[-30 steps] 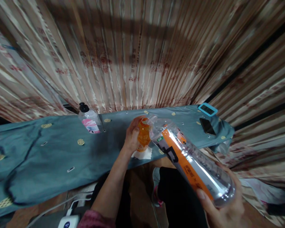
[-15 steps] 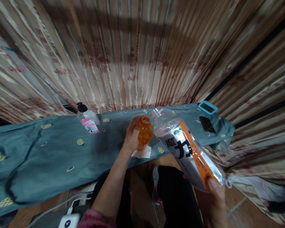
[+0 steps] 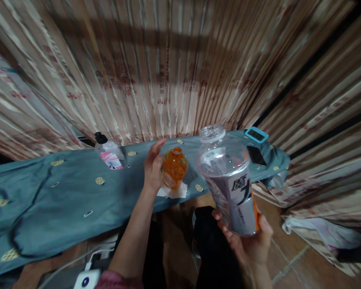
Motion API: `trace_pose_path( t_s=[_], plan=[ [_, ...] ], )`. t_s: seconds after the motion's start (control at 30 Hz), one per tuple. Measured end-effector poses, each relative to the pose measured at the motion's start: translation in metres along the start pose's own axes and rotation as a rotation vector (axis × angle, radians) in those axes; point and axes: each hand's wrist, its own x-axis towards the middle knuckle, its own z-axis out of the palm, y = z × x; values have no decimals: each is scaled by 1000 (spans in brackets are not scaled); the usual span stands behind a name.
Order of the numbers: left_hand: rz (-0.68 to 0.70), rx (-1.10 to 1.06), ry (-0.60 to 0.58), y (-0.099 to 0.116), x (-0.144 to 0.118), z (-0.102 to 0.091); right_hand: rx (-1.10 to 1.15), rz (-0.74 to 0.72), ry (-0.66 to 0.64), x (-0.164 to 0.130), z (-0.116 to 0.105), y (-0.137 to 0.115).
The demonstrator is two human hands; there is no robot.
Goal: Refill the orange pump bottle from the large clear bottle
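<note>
My right hand (image 3: 249, 245) grips the base of a large clear plastic bottle (image 3: 225, 176) with an orange, white and black label. It stands nearly upright, capless and looking empty, in front of the table edge. My left hand (image 3: 153, 166) rests against the left side of a small orange bottle (image 3: 174, 172), fingers loosened and partly spread. The small bottle is uncapped, holds orange liquid and stands on a white tissue (image 3: 172, 192) near the front edge of the blue-cloth table (image 3: 63, 192).
A clear pump bottle with a pink label (image 3: 108, 153) stands at the back of the table. A phone (image 3: 256, 155) and a blue digital timer (image 3: 256, 135) lie at the right end. Striped curtains hang behind. A white power strip (image 3: 84, 279) lies on the floor.
My right hand has swung the large bottle from tilted over the small bottle's mouth to nearly upright and drawn it away. My left hand has loosened its grasp on the orange bottle.
</note>
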Motion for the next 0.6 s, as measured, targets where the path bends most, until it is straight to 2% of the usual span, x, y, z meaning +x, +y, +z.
trace_pose_path(
  t_s=[0.1, 0.27, 0.37, 0.43, 0.53, 0.6],
  plan=[
    [-5, -87, 36, 27, -22, -7, 42, 79, -164, 1, 1, 13],
    [-95, -157, -8, 50, -98, -14, 56, 252, -329, 5, -4, 44],
    [-270, -138, -86, 50, -139, -12, 68, 306, -365, 4, -2, 66],
    [-413, -188, -56, 49, -156, -11, 80, 320, -381, 2, 1, 79],
    [-633, -214, 39, 51, -164, -14, 81, 344, -429, 0, 5, 98],
    [-713, -168, 81, 54, -161, -19, 64, 371, -477, 1, 6, 109]
  ],
)
